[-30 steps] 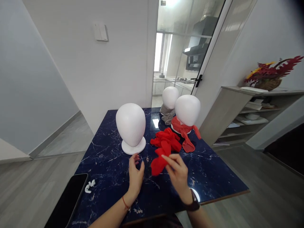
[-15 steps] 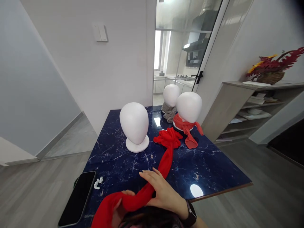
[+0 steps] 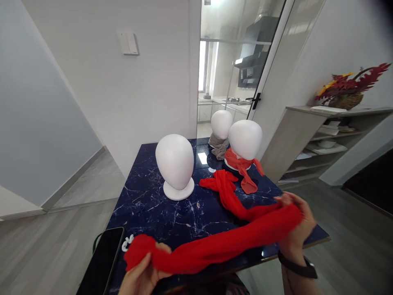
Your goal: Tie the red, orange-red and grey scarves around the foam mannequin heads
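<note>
A long red scarf is stretched across the near edge of the dark blue marble table. My left hand is closed on its left end at the bottom of the view. My right hand is closed round the scarf farther right, above the table's right edge. From there the cloth runs back to a bunched end on the table, near a bare white mannequin head. Behind stand a white head with an orange-red scarf and one with a grey scarf.
A black phone and a small white object lie at the table's near left corner. A shelf unit with a basket of red and yellow flowers stands at the right. A glass door opens onto a kitchen behind the table.
My hands have pulled apart: the right has swung out to the right along the scarf, the left stays low at the left. The scarf is now drawn out long between them.
</note>
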`<action>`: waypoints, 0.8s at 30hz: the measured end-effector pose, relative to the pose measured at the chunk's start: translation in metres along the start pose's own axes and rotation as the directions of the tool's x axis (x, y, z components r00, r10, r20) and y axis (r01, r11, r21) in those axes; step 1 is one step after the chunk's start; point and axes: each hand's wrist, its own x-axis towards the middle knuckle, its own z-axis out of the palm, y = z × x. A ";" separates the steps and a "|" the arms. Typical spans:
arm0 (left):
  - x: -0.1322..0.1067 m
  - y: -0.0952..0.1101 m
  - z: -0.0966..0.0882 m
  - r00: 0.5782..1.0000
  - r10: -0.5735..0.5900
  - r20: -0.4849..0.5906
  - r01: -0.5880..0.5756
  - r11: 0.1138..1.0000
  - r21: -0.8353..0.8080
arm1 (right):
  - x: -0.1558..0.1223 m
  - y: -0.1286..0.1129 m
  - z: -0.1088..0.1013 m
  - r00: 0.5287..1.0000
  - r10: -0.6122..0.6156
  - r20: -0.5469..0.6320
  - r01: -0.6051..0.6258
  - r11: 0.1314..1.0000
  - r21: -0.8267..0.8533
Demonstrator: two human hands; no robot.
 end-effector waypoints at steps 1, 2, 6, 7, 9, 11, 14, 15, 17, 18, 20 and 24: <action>0.009 -0.008 0.009 0.999 -0.051 0.000 0.051 0.996 0.066 | 0.004 -0.008 -0.003 0.997 0.026 -0.079 -0.020 0.997 0.075; 0.018 -0.016 0.016 0.996 -0.093 0.002 0.091 0.985 0.147 | 0.006 -0.015 -0.005 0.995 0.064 -0.079 -0.054 0.991 0.127; 0.039 -0.031 0.018 0.992 -0.123 -0.020 0.113 0.817 0.565 | 0.002 -0.041 0.007 0.940 0.158 0.301 -0.153 0.987 -0.041; 0.039 -0.029 0.017 0.990 -0.140 0.008 0.099 0.735 0.671 | -0.001 -0.047 0.013 0.909 0.136 0.393 -0.105 0.990 -0.099; 0.035 -0.019 0.020 0.984 -0.144 0.102 0.003 0.593 0.805 | -0.014 -0.062 0.026 0.837 0.023 0.547 0.048 0.992 -0.115; 0.025 -0.008 0.032 0.973 -0.034 0.230 -0.176 0.536 0.826 | -0.032 -0.076 0.038 0.714 -0.159 0.682 0.241 0.970 -0.026; 0.014 0.002 0.053 0.899 0.141 0.414 -0.424 0.514 0.746 | -0.062 -0.095 0.052 0.317 -0.467 0.826 0.504 0.820 0.270; 0.013 0.002 0.058 0.886 0.134 0.444 -0.446 0.507 0.738 | -0.071 -0.101 0.055 0.176 -0.538 0.825 0.542 0.752 0.375; 0.017 0.000 0.063 0.875 0.045 0.482 -0.441 0.485 0.755 | -0.082 -0.111 0.062 0.006 -0.615 0.789 0.557 0.658 0.508; 0.022 -0.001 0.065 0.862 -0.023 0.506 -0.436 0.478 0.763 | -0.085 -0.115 0.065 -0.007 -0.640 0.768 0.549 0.640 0.538; 0.031 -0.001 0.068 0.779 -0.200 0.594 -0.433 0.513 0.741 | -0.086 -0.125 0.072 0.045 -0.671 0.740 0.501 0.657 0.564; 0.038 0.010 0.078 0.521 -0.440 0.731 -0.295 0.711 0.638 | -0.072 -0.141 0.088 0.172 -0.626 0.761 0.311 0.767 0.561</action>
